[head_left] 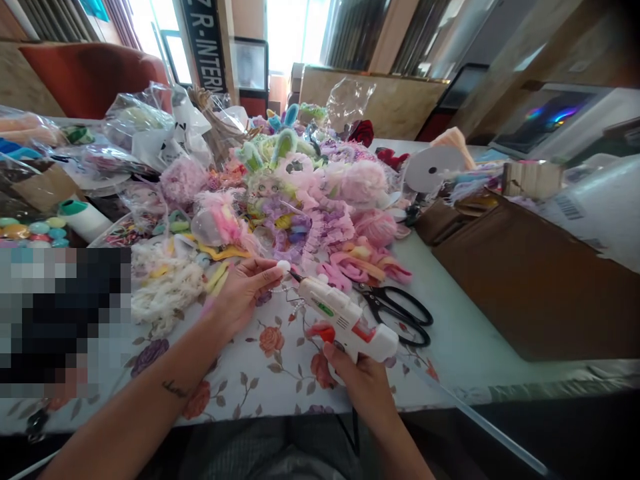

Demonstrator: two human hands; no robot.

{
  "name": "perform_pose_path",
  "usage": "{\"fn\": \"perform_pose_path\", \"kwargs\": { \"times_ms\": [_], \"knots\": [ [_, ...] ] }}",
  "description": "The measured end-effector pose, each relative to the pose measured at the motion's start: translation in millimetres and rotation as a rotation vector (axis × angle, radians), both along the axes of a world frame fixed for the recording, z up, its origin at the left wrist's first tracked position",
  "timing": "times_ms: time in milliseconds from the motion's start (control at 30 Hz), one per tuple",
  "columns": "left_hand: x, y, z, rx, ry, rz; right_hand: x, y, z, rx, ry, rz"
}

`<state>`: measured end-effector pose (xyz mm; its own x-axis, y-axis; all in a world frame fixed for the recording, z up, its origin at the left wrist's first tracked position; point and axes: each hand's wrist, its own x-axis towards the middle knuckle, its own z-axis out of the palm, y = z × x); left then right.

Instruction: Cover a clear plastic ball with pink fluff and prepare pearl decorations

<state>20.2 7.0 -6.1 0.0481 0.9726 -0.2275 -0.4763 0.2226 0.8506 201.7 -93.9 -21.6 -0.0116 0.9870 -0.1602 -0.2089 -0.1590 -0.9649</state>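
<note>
My left hand [245, 290] pinches a small white round piece [283, 265], perhaps a pom-pom, between thumb and fingertips. A white hot glue gun [337, 310] with a red trigger is in my right hand [367, 387], its fingers wrapped round the handle. The dark nozzle points left, at or very near the white piece; I cannot tell whether they touch. From the back of the gun a long translucent glue stick [485, 420] sticks out to the lower right. Black-handled scissors [405, 317] lie just right of the gun on the flowered tablecloth [245, 393].
Pink and purple ruffled trim and yarn [325, 227] pile up beyond my hands. Cream fluffy yarn [165, 287] lies left, near a white thread spool [85, 220]. A brown cardboard box [540, 280] stands at right, behind it a white ribbon reel [433, 170].
</note>
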Motion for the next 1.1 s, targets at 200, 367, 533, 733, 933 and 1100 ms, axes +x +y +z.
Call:
{"fn": "perform_pose_path", "kwargs": {
  "times_ms": [200,367,533,733,933,1100],
  "knots": [
    [1.0,-1.9,-0.9,0.025,0.024,-0.016,-2.5,-1.7,1.2,0.024,-0.088,-0.001],
    [1.4,-2.6,0.4,0.031,0.041,-0.014,-3.9,0.0,3.2,0.034,-0.101,0.004],
    [2.0,-2.7,1.4,0.038,0.036,-0.02,-5.7,0.7,7.5,0.031,-0.111,-0.009],
    [2.0,-3.1,1.9,0.041,0.039,-0.022,-6.6,1.3,8.6,-0.003,-0.138,-0.021],
    [2.1,-3.8,1.7,0.032,0.041,-0.013,-6.0,1.6,5.2,-0.002,-0.194,-0.015],
    [2.1,-3.6,2.3,0.031,0.043,-0.015,-6.0,1.1,3.5,-0.023,-0.178,-0.022]
  ]
}}
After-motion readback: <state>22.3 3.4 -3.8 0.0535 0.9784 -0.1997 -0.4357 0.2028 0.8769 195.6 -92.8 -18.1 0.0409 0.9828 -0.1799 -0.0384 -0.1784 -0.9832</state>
